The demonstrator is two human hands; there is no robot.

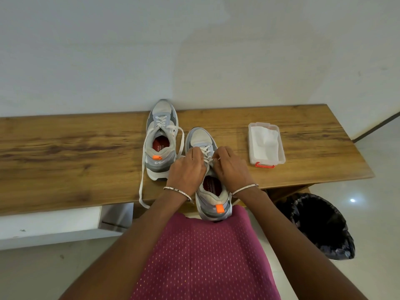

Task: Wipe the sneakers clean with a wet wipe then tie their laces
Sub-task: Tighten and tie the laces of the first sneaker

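Two grey-and-white sneakers with orange heel tabs stand on the wooden table (65, 148), toes toward the wall. The near sneaker (213, 198) sits at the table's front edge, its heel overhanging. My left hand (187, 169) and my right hand (230, 167) are over its tongue, and each pinches a strand of its white laces (206, 153). The far sneaker (161, 137) stands to the left; its untied lace (141, 180) trails down over the front edge of the table.
A clear plastic box of white wet wipes (265, 144) with a red clasp lies on the table to the right. A bin lined with a black bag (320, 226) stands on the floor at the right. A white wall rises behind the table.
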